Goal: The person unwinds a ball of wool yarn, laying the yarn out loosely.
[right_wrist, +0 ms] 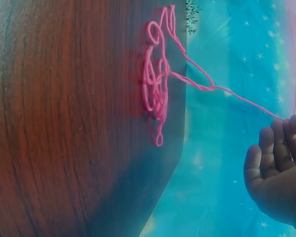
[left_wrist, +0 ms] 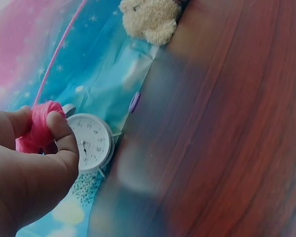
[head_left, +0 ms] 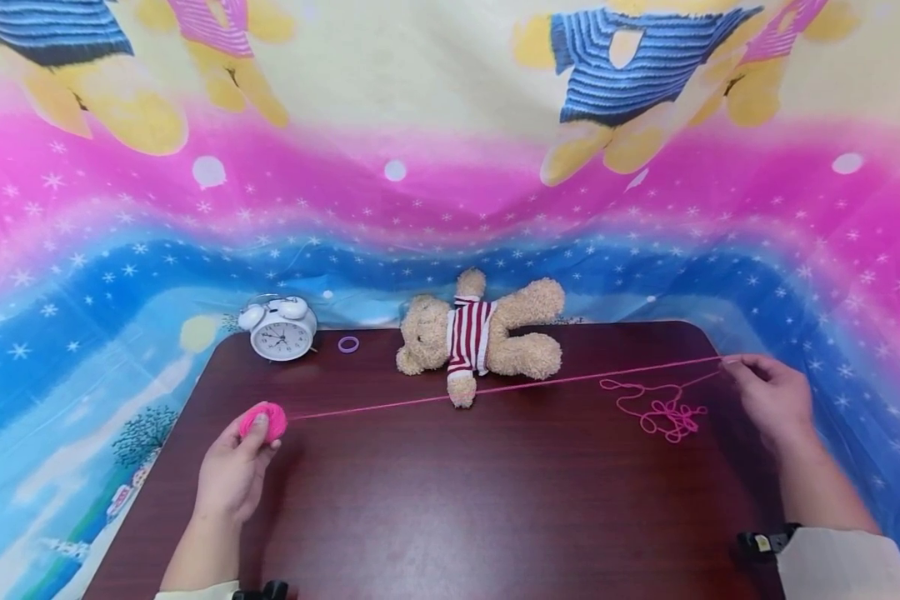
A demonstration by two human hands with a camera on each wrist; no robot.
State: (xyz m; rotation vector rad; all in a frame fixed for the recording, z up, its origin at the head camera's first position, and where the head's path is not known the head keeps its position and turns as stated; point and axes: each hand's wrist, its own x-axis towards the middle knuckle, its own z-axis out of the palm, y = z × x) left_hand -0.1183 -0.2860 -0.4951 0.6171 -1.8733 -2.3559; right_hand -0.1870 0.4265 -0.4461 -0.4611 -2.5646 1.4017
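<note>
My left hand (head_left: 232, 475) grips a small ball of pink yarn (head_left: 266, 422), thumb on its near side. From the ball a straight strand of yarn (head_left: 390, 406) runs across the table to my right hand (head_left: 772, 400), which pinches it between thumb and fingertips near the table's right edge. Below the right hand, a loose tangle of the same yarn (head_left: 671, 419) lies in loops on the tabletop. One strand rises from this tangle to the pinching fingertips (right_wrist: 287, 127). In the left wrist view the yarn ball (left_wrist: 41, 127) sits between thumb and fingers.
A teddy bear (head_left: 468, 337) in a red-striped shirt lies at the back of the brown table (head_left: 450, 508). A white alarm clock (head_left: 282, 340) stands back left, with a purple ring (head_left: 348, 344) beside it. A printed cloth (head_left: 450, 200) hangs behind and around the table.
</note>
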